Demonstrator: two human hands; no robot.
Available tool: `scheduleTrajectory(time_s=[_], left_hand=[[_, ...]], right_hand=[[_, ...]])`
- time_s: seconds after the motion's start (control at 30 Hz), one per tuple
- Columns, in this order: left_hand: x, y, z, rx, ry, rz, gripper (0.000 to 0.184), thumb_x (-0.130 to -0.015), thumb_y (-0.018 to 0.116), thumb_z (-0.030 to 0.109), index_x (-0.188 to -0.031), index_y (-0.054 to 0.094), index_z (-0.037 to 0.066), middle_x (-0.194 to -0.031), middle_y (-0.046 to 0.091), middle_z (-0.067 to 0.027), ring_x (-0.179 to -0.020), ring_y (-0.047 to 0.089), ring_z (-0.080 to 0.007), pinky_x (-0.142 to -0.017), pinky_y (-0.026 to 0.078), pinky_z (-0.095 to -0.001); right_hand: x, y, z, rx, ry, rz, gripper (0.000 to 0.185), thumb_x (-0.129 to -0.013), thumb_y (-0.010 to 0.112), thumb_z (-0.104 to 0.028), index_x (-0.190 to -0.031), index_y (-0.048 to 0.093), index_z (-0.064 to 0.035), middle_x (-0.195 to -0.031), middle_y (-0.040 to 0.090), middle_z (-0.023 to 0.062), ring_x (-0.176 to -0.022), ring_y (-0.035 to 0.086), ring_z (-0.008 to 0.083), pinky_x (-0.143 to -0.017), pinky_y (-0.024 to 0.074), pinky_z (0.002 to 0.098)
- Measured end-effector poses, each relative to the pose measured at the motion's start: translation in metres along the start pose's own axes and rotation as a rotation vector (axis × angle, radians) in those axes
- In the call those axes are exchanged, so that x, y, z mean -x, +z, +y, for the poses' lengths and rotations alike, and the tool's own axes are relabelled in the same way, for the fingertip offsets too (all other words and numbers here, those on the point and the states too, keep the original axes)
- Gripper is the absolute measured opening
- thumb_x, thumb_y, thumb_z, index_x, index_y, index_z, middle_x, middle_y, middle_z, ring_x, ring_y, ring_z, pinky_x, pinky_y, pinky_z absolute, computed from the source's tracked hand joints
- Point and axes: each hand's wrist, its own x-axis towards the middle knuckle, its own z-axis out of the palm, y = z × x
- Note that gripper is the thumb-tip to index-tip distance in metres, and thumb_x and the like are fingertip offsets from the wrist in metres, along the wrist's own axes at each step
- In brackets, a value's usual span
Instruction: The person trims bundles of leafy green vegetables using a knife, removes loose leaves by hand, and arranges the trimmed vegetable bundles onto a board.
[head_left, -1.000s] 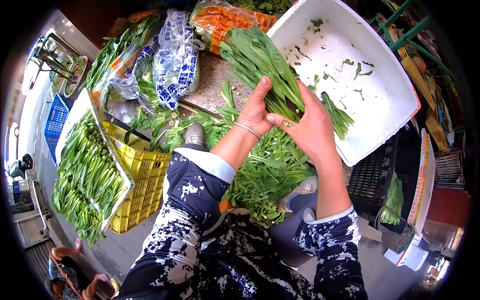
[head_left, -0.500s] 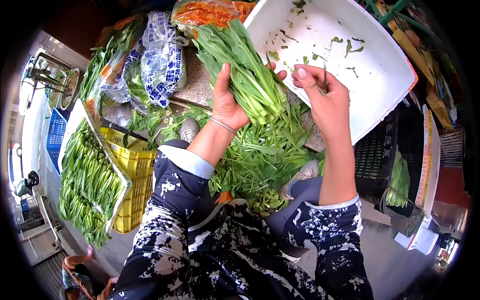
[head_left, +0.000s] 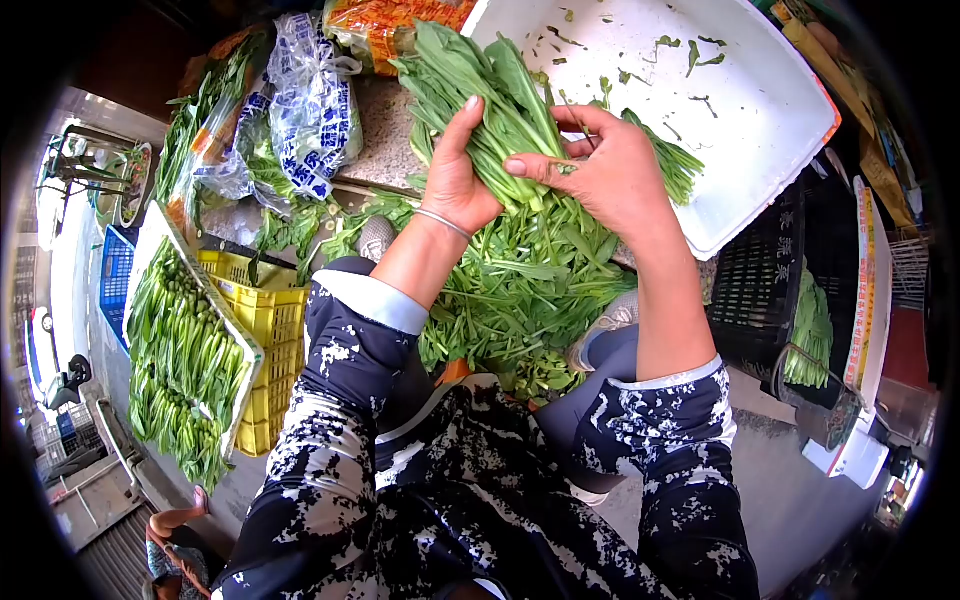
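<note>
My left hand (head_left: 462, 178) is closed around a bunch of leafy greens (head_left: 490, 110), its leaves pointing up and its pale stems toward me. My right hand (head_left: 610, 170) is closed at the right side of the bunch, thumb and fingers on the stems. A small dark thing shows between its fingers, too small to name. More green stems (head_left: 675, 165) stick out behind that hand, over the white foam box; whether it grips them is hidden. Below both hands lies a heap of loose leaves and trimmings (head_left: 530, 290) on the ground between my shoes.
The white foam box (head_left: 770, 120) holds leaf scraps. On the left, a white tray of greens (head_left: 190, 350) leans by yellow crates (head_left: 270, 330). Plastic-bagged vegetables (head_left: 315, 120) lie at the back. A black crate (head_left: 755, 280) stands right. Another person (head_left: 175, 545) is at lower left.
My right hand has moved left from over the foam box onto the bunch. The bunch has risen slightly, and stems now show behind my right hand.
</note>
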Motion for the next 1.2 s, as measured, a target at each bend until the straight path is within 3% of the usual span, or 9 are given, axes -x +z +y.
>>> scheduleTrajectory(time_s=[0.23,0.37,0.43,0.63,0.7,0.87,1.03,1.1,1.2], left_hand=[[0.007,0.004,0.005,0.052,0.084,0.041,0.049,-0.083,0.053,0.036,-0.115,0.046,0.000,-0.110,0.055,-0.0154,-0.101,0.055,-0.0282,-0.093,0.042,-0.0422],[0.010,-0.002,0.011,0.164,-0.010,0.017,0.045,-0.075,0.051,0.024,-0.112,0.048,-0.001,-0.108,0.056,-0.0165,-0.098,0.055,-0.0306,-0.092,0.042,-0.0445],[0.011,-0.002,0.012,0.208,0.014,-0.018,0.047,-0.073,0.048,0.025,-0.112,0.048,-0.002,-0.107,0.056,-0.0176,-0.099,0.055,-0.0327,-0.092,0.041,-0.0469],[0.014,-0.002,0.017,0.226,0.050,-0.001,0.053,-0.069,0.046,0.027,-0.114,0.048,-0.001,-0.109,0.056,-0.0181,-0.098,0.055,-0.0339,-0.094,0.039,-0.0483],[0.015,-0.001,0.018,0.247,0.060,-0.003,0.053,-0.069,0.046,0.027,-0.114,0.047,-0.001,-0.109,0.056,-0.0183,-0.099,0.054,-0.0339,-0.094,0.039,-0.0482],[0.014,-0.001,0.017,0.212,0.063,-0.010,0.055,-0.070,0.048,0.029,-0.117,0.047,0.000,-0.115,0.053,-0.0178,-0.104,0.052,-0.0335,-0.096,0.037,-0.0469],[0.014,0.003,0.016,0.232,0.070,-0.002,0.056,-0.069,0.047,0.027,-0.118,0.045,-0.002,-0.114,0.053,-0.0187,-0.102,0.052,-0.0330,-0.096,0.038,-0.0429],[0.015,0.002,0.016,0.199,0.077,0.032,0.056,-0.070,0.047,0.026,-0.118,0.045,-0.002,-0.114,0.053,-0.0187,-0.102,0.053,-0.0328,-0.094,0.039,-0.0439],[0.016,-0.001,0.017,0.213,0.028,0.006,0.056,-0.070,0.047,0.027,-0.118,0.045,-0.001,-0.115,0.053,-0.0188,-0.102,0.053,-0.0331,-0.093,0.039,-0.0450]], right_hand=[[-0.014,0.003,0.026,-0.149,-0.050,0.145,0.041,-0.070,0.073,-0.027,-0.095,0.061,0.0032,-0.071,0.063,0.0076,-0.061,0.056,0.0120,-0.060,0.0464,0.0248],[-0.015,0.007,0.026,0.029,-0.097,0.255,0.032,-0.080,0.060,-0.026,-0.094,0.062,0.0023,-0.060,0.059,0.0064,-0.053,0.052,0.0110,-0.055,0.0435,0.0274],[-0.015,0.006,0.020,-0.044,0.080,0.201,0.041,-0.082,0.061,-0.021,-0.108,0.053,0.0094,-0.090,0.063,0.0112,-0.072,0.057,0.0124,-0.070,0.0447,0.0224],[-0.017,0.014,0.023,-0.239,0.204,0.270,0.039,-0.083,0.057,-0.018,-0.112,0.047,0.0062,-0.086,0.058,0.0086,-0.075,0.052,0.0105,-0.071,0.0423,0.0234],[-0.024,0.019,0.036,-0.120,-0.033,0.352,0.035,-0.083,0.056,-0.021,-0.104,0.054,0.0069,-0.080,0.060,0.0105,-0.063,0.052,0.0137,-0.061,0.0426,0.0267],[-0.012,0.020,0.023,-0.057,-0.014,0.233,0.041,-0.081,0.059,-0.028,-0.109,0.054,0.0021,-0.088,0.063,0.0152,-0.078,0.060,0.0209,-0.072,0.0451,0.0302],[-0.004,0.027,0.009,0.288,-0.159,0.182,0.052,-0.075,0.066,-0.036,-0.112,0.052,-0.0017,-0.091,0.063,0.0162,-0.088,0.061,0.0271,-0.078,0.0455,0.0318],[-0.007,0.027,0.016,0.154,-0.159,0.210,0.043,-0.076,0.066,-0.033,-0.105,0.057,-0.0034,-0.082,0.064,0.0131,-0.075,0.061,0.0223,-0.070,0.0458,0.0299],[-0.016,0.024,0.025,-0.006,-0.095,0.190,0.032,-0.080,0.062,-0.032,-0.085,0.060,-0.0001,-0.059,0.053,0.0052,-0.053,0.043,0.0129,-0.053,0.0372,0.0271]])
